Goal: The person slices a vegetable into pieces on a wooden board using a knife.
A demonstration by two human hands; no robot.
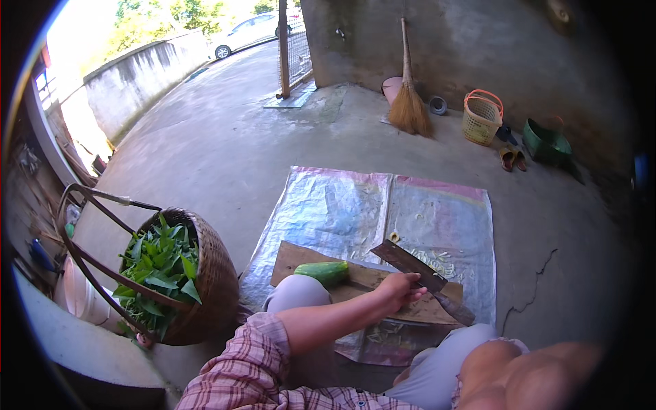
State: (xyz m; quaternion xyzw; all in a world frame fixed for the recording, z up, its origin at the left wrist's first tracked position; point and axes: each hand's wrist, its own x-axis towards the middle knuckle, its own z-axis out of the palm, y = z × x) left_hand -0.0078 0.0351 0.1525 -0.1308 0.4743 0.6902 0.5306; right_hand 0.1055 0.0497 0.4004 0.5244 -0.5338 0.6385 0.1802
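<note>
My left hand reaches across my body and grips a cleaver by its blade, close to the handle. The dark blade slants over the right half of a worn wooden board, and the wooden handle points towards my right knee. On the left half of that board lies a green gourd, partly hidden behind my left knee. Pale sliced pieces are scattered on the plastic woven sheet beyond the board. My right arm shows bent and blurred at the lower right; its hand is out of view.
A woven basket full of green leaves stands at my left, beside a white bucket. Along the far wall are a straw broom, a yellow plastic basket, slippers and a green container. A car is parked outside.
</note>
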